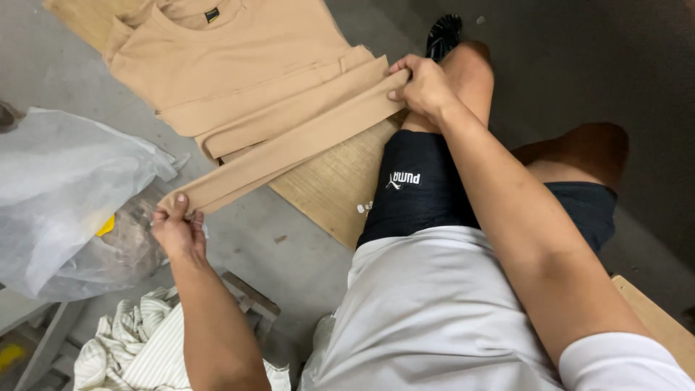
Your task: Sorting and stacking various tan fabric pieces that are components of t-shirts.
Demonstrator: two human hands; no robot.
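A tan long-sleeved shirt [232, 65] lies flat on a wooden board [333, 185] on the floor, with its sleeves folded across the body. My left hand [177, 228] pinches the cuff end of the lowest sleeve at the lower left. My right hand [423, 83] grips the other end of that same folded sleeve at the shirt's right edge, above my knee. The sleeve [289, 145] is stretched straight between both hands.
A crumpled clear plastic bag [65, 195] lies on the floor at the left. Striped light cloth [137, 347] is piled at the lower left. My legs in dark shorts [420, 188] and a white shirt [434, 311] fill the right side; a dark shoe [443, 32] sits beyond.
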